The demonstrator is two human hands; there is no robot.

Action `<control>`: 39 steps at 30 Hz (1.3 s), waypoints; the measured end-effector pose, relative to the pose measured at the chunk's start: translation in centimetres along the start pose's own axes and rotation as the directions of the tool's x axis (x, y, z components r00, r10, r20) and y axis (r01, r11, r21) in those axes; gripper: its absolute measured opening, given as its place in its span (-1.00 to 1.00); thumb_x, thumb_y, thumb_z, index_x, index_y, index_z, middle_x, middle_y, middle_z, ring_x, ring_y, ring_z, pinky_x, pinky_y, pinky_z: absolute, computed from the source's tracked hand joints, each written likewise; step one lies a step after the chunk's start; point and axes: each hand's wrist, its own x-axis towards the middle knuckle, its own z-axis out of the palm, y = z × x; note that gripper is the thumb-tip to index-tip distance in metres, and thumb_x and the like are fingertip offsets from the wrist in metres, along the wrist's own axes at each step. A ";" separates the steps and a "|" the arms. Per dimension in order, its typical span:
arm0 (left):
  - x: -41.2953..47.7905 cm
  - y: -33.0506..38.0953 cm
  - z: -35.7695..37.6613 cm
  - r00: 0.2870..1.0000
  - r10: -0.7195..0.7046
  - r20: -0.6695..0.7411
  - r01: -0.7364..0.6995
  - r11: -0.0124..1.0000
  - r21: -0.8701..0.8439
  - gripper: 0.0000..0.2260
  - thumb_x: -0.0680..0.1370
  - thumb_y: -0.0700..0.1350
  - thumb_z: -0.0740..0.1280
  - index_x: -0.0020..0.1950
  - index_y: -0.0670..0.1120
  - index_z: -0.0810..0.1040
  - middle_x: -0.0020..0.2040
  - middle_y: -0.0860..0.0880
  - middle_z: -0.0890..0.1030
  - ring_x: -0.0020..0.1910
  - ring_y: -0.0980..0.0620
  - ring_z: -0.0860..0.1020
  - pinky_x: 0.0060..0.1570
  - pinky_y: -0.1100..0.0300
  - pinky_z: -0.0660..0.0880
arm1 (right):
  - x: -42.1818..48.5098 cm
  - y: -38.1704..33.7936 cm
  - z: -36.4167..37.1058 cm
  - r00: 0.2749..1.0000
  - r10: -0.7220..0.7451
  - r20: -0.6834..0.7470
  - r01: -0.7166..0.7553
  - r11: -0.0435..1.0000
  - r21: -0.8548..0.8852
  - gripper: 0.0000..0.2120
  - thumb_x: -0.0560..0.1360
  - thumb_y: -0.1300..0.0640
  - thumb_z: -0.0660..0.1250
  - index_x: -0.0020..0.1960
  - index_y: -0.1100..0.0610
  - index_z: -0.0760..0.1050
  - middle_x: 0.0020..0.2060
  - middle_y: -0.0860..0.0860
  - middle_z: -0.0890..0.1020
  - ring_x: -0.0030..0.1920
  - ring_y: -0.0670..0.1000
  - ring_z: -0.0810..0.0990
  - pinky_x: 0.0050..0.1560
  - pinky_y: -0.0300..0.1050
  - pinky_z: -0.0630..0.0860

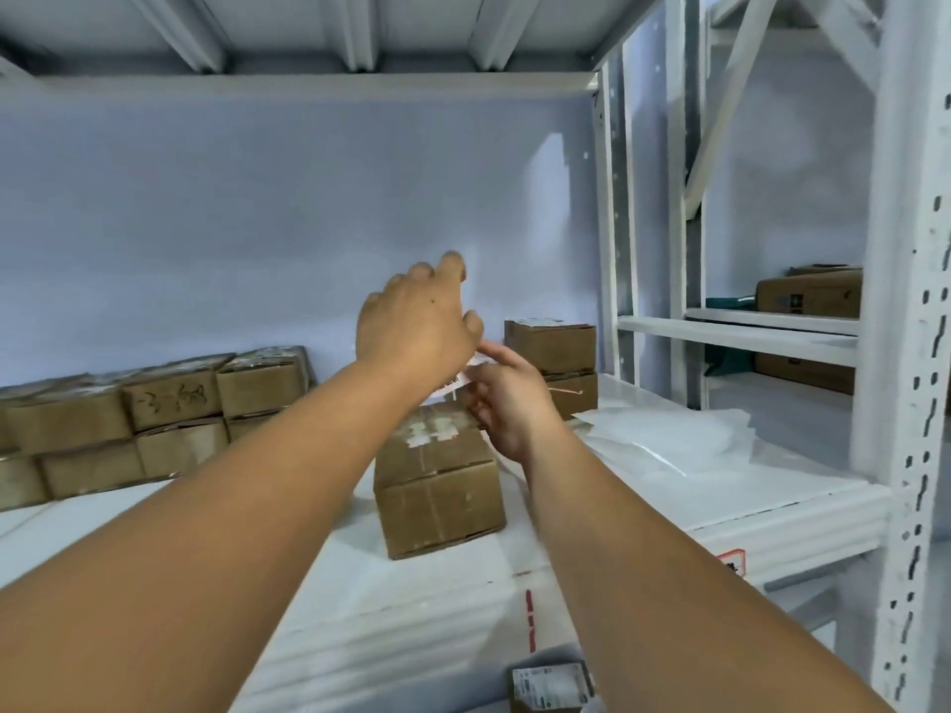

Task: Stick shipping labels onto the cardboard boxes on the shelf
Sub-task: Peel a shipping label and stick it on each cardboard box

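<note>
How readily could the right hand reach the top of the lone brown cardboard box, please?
Probably yes: the right hand, pinching a white paper label, is right by the brown cardboard box, unobstructed.

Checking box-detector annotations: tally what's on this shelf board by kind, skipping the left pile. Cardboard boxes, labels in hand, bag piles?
Cardboard boxes: 3 (centre box; at the back right, top box stacked on lower box)
Labels in hand: 1 (shipping label, pinched by the right hand)
Piles of white bags: 1
Total: 5
</note>
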 end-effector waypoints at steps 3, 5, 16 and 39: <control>-1.2 -3.8 0.2 0.989 -0.110 0.096 0.112 0.994 -0.019 -0.67 0.58 0.08 0.18 0.30 -0.01 0.32 0.17 -0.07 0.53 0.15 -0.14 0.49 0.11 0.00 0.38 | -0.5 -0.4 0.3 1.000 0.026 0.009 -0.026 0.999 0.024 -0.67 0.50 0.43 0.20 0.12 0.11 0.54 -0.30 0.12 0.54 -0.40 -0.01 0.37 -0.34 -0.19 0.25; -2.1 -5.2 0.4 0.984 -0.147 0.104 0.158 0.982 -0.105 -0.71 0.61 0.08 0.12 0.27 -0.01 0.36 0.15 -0.06 0.55 0.13 -0.12 0.50 0.13 -0.02 0.40 | -0.5 -0.7 0.0 0.999 0.042 0.016 -0.043 0.996 0.077 -0.69 0.52 0.42 0.19 0.13 0.15 0.54 -0.28 0.10 0.61 -0.39 -0.04 0.41 -0.36 -0.24 0.31; -5.9 -9.0 0.8 0.980 0.151 -0.130 -0.180 0.949 -0.259 -0.43 0.42 -0.05 0.46 0.38 -0.02 0.32 0.14 0.12 0.53 0.17 0.06 0.40 0.17 0.14 0.29 | -0.5 -1.1 0.1 0.994 0.062 -0.094 -0.042 0.978 0.202 -0.71 0.51 0.43 0.23 0.15 0.16 0.47 -0.25 0.14 0.60 -0.34 0.02 0.50 -0.48 -0.27 0.42; -6.6 -10.0 2.0 0.930 -0.218 0.295 0.366 0.507 -0.780 -0.81 0.63 -0.23 0.11 0.19 -0.07 0.42 -0.10 -0.09 0.64 -0.11 0.00 0.63 0.01 0.13 0.56 | -1.2 -1.1 0.8 0.999 -0.033 0.008 0.034 0.971 -0.236 -0.79 0.47 0.37 0.29 -0.29 0.17 0.56 -0.27 0.18 0.54 -0.18 0.14 0.45 -0.19 -0.06 0.36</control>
